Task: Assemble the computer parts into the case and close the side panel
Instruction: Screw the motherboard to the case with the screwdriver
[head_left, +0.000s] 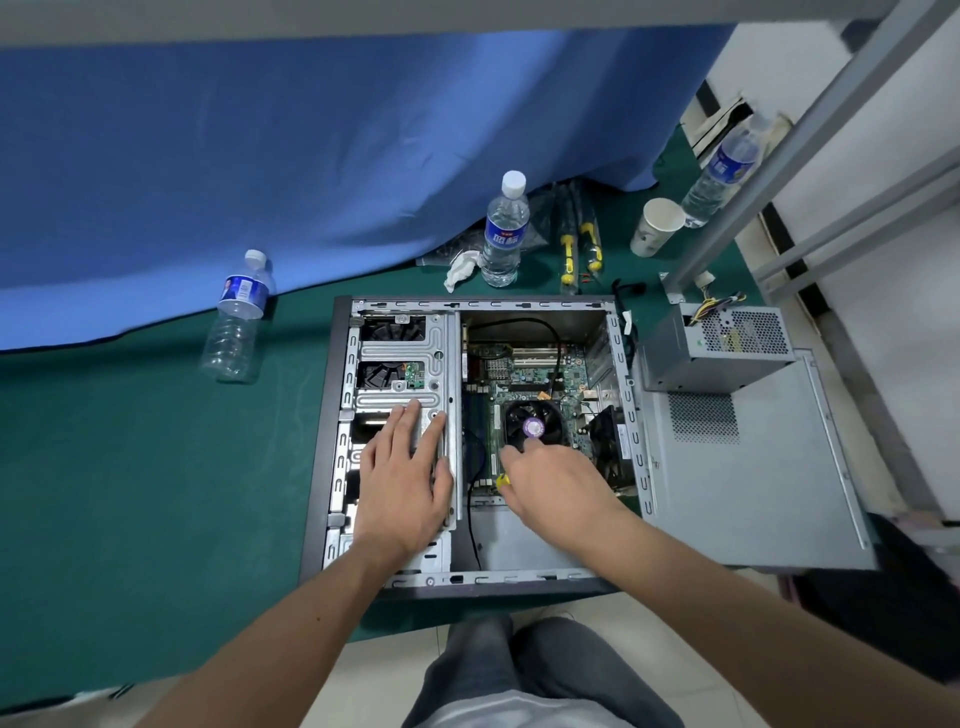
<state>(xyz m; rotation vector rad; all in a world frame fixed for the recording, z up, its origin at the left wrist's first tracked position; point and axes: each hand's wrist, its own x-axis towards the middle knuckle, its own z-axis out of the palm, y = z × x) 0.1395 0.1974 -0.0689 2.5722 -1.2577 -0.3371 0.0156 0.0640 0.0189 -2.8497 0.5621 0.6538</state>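
An open computer case (332, 415) lies on its side on the green cloth. Its motherboard (535, 374) carries a black CPU fan (532, 423) with a purple sticker. My left hand (402, 480) rests flat with straight fingers on the silver drive cage (400, 343). My right hand (553, 483) reaches over the motherboard just below the fan and grips a tool with a yellow handle (502, 480); its tip is hidden. The grey side panel (753, 467) lies to the right of the case, and the power supply (722, 343) sits on its far end.
Two water bottles (504, 234) (236, 319) and a third (724, 166) stand or lie around the case. Yellow-handled screwdrivers (579, 249), a paper cup (654, 226) and a crumpled tissue (460, 267) lie behind it. A blue curtain (311, 156) hangs at the back; a metal frame (810, 135) rises at right.
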